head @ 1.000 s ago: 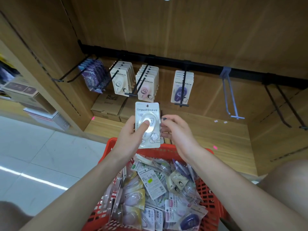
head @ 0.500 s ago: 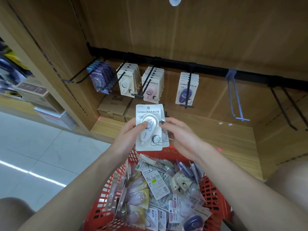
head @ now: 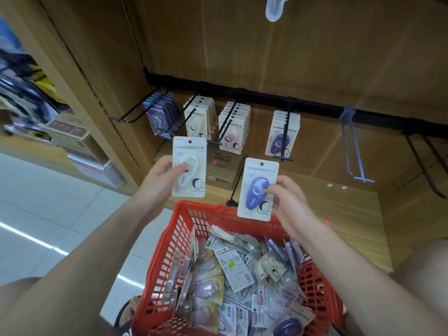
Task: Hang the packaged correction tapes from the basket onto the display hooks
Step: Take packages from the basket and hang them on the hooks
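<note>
Holding two packages above the red basket, we pinch a white correction tape pack in our left hand, thumb curled on its front. Right of it, our right hand grips a purple correction tape pack. More packs fill the basket; the display hooks hang beyond it.

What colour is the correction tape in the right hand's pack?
Purple, on a white card, seen clearly in the head view.
</note>
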